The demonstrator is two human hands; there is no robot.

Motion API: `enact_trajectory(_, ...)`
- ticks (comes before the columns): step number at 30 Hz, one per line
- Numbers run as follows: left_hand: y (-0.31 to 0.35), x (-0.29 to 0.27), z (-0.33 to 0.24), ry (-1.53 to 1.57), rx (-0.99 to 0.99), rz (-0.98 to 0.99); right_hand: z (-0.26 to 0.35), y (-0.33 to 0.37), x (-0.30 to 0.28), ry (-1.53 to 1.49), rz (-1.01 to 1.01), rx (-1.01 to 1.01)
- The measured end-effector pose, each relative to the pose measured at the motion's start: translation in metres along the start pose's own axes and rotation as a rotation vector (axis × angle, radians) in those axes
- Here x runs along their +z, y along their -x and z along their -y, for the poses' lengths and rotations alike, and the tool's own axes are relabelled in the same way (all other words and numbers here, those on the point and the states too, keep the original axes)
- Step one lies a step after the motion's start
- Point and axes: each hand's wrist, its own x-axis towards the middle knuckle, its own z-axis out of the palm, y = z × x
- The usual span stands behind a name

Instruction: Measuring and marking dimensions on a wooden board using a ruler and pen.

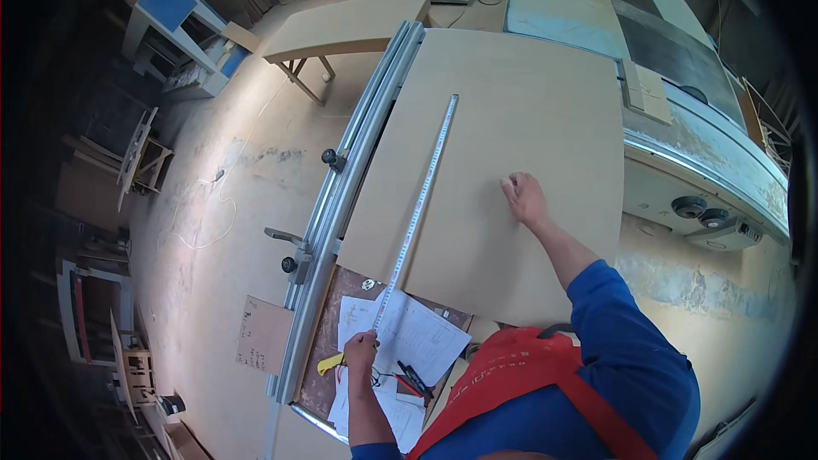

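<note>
My left hand (360, 351) is closed around a tape measure at the near left. Its yellow case (330, 364) shows beside the fingers. From there the white blade (417, 209) runs out straight over a large tan board (545, 111), and its end lies on the board's far part. Above the board's right half, my right hand (524, 198) has its fingers curled in; whether anything is inside them cannot be seen. Paper sheets with drawings (426, 341) lie beneath and beside my left hand, with dark pens (415, 377) on them.
A metal rail (362, 145) with black-knobbed clamps borders the board's left side. On the right is a machine table (707, 136) with small wood pieces (648, 94). A wooden table (349, 25) stands at the back left. A thin cable (230, 204) lies across the floor.
</note>
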Motion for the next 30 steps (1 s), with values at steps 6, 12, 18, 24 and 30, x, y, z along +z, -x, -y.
enact_trajectory(6,-0.105,0.046,-0.079,-0.226,0.269,-0.237,-0.009,0.025,0.023,0.208,-0.21,-0.221)
enact_trajectory(12,-0.166,0.089,-0.211,-0.389,0.39,-0.199,-0.014,0.004,0.01,0.154,-0.252,-0.208)
enact_trajectory(18,-0.237,0.112,-0.271,-0.149,0.135,-0.123,-0.01,-0.006,0.01,0.114,-0.257,-0.241)
enact_trajectory(24,-0.271,0.128,-0.304,-0.299,0.19,-0.119,-0.013,-0.01,0.014,0.12,-0.229,-0.222)
enact_trajectory(30,-0.311,0.101,-0.269,-0.321,0.203,-0.149,0.004,0.001,0.023,0.114,-0.2,-0.233)
